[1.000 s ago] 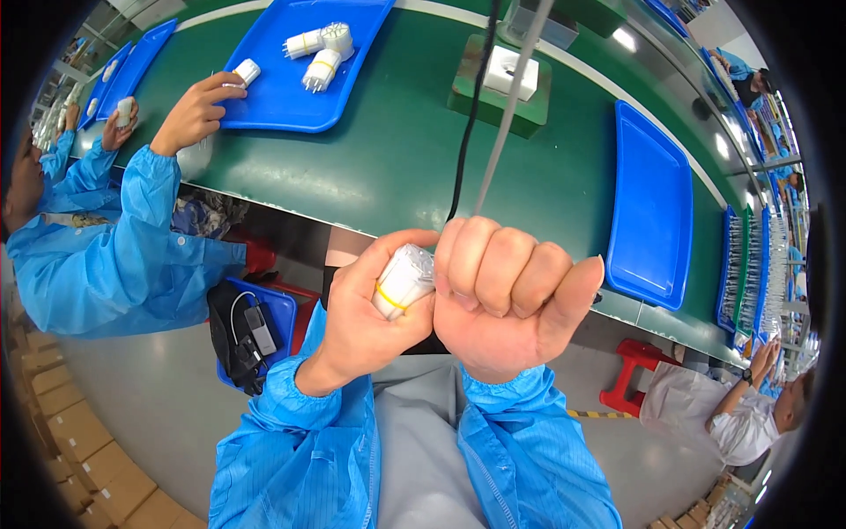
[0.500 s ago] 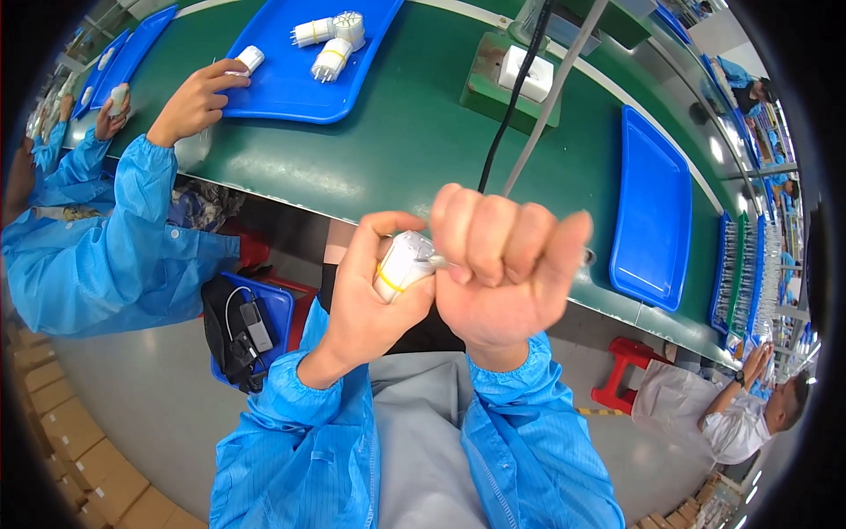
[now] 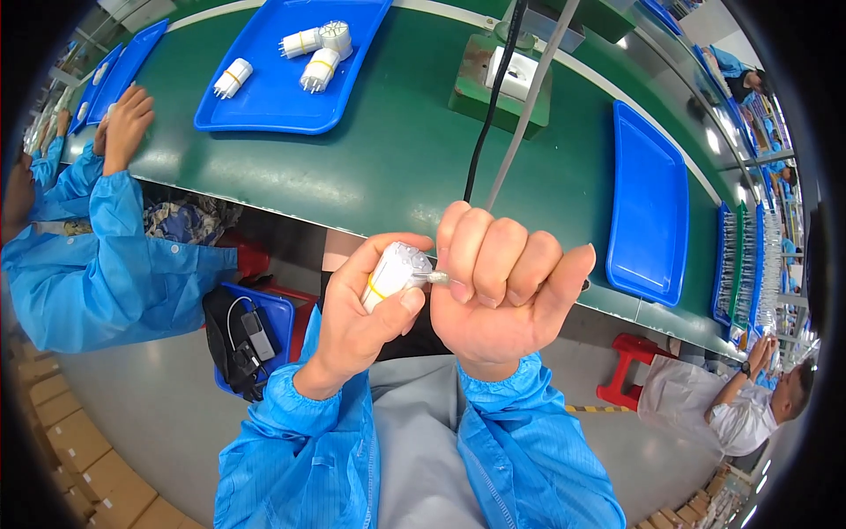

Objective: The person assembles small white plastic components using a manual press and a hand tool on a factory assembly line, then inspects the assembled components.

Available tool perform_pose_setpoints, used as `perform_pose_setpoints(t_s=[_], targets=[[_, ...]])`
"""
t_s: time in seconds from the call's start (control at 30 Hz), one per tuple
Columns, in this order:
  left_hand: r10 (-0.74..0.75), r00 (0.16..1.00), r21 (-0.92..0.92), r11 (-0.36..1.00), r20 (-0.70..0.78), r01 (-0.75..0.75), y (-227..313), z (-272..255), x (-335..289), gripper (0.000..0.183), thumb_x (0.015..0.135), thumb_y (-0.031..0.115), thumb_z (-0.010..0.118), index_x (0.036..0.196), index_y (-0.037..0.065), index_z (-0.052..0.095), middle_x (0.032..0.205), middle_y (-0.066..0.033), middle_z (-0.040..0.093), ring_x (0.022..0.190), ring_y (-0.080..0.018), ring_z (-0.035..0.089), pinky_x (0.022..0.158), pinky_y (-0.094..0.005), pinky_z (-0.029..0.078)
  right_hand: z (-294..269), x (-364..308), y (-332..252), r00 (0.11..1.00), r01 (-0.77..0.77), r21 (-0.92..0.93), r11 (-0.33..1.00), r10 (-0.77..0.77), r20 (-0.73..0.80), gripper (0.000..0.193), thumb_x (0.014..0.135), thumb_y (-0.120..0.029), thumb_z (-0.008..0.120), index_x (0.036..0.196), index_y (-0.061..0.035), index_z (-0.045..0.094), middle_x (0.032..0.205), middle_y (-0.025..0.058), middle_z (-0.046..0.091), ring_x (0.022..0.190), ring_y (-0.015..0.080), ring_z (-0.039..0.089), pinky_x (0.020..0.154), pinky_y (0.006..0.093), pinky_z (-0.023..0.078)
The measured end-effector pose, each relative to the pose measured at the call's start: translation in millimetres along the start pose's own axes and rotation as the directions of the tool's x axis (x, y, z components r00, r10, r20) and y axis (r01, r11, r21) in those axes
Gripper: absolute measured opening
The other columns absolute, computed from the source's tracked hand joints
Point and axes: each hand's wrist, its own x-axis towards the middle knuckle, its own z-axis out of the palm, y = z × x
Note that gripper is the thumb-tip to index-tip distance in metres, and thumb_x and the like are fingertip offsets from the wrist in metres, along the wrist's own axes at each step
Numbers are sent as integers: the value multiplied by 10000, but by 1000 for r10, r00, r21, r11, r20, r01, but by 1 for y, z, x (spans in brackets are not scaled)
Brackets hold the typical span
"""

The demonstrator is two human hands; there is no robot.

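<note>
My left hand (image 3: 345,319) is closed round a white plug adapter (image 3: 388,280) with a yellow band about it, its fingers and thumb on either side. Close by on the right, my right hand (image 3: 500,295) is curled with bent fingers. A small, thin metal piece (image 3: 435,278) bridges the gap between the adapter's side and the fingers of my right hand. Its far end is hidden in those fingers, so I cannot tell its kind. Both hands are in front of the green bench's near edge.
A blue tray (image 3: 331,116) at the back left holds several white adapters (image 3: 233,78). A white socket on a green box (image 3: 480,97) stands behind cables (image 3: 490,115). Another blue tray (image 3: 648,264) lies right. A co-worker's hand (image 3: 129,123) is at far left; red stools (image 3: 627,370) stand below.
The co-worker's hand has let go of an adapter in the left tray and drawn away left. My hands have shifted slightly apart, baring more of the metal piece.
</note>
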Motion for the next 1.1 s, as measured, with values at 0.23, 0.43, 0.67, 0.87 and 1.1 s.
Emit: perform_pose_setpoints(t_s=[0.23,0.43,0.67,0.87,1.1], targets=[[13,1000,27,1000,-1,-13,-6,-6,1,465,912,191,683,1282,-32,511,840,6,562,645,-28,484,529,-182,374,-2,-4,6,994,-88,57,994,85,67,533,1083,-433,181,656,-145,315,566,-17,370,529,143,329,624,323,340],[3,997,-144,990,73,8,1,-9,2,504,960,271,616,1334,-34,468,936,-81,596,677,-118,574,543,-232,467,0,7,1,992,-125,101,987,127,-16,534,1085,-421,196,650,-135,317,554,-5,365,504,154,331,575,324,336],[85,995,-327,943,55,-62,11,-19,3,591,966,322,587,1414,-3,381,1044,-153,588,760,-193,612,607,-297,511,-38,6,-32,966,52,-217,975,-104,-237,522,1084,-375,249,617,-143,293,511,1,318,484,150,311,557,322,307],[167,975,-335,936,146,-110,10,-28,4,642,951,303,605,1451,-4,344,1112,-158,570,791,-192,610,597,-285,495,-86,-6,-28,914,-98,-349,932,-54,-401,482,1064,-273,351,605,-143,277,493,-6,289,438,108,255,474,287,234],[138,990,-437,892,16,-117,15,-16,6,678,952,332,603,1467,-13,329,1110,-150,581,888,-217,606,684,-319,512,-101,-16,-18,908,-153,-522,839,-89,-409,473,1037,-224,434,603,-118,279,499,0,307,459,86,262,436,273,214]])
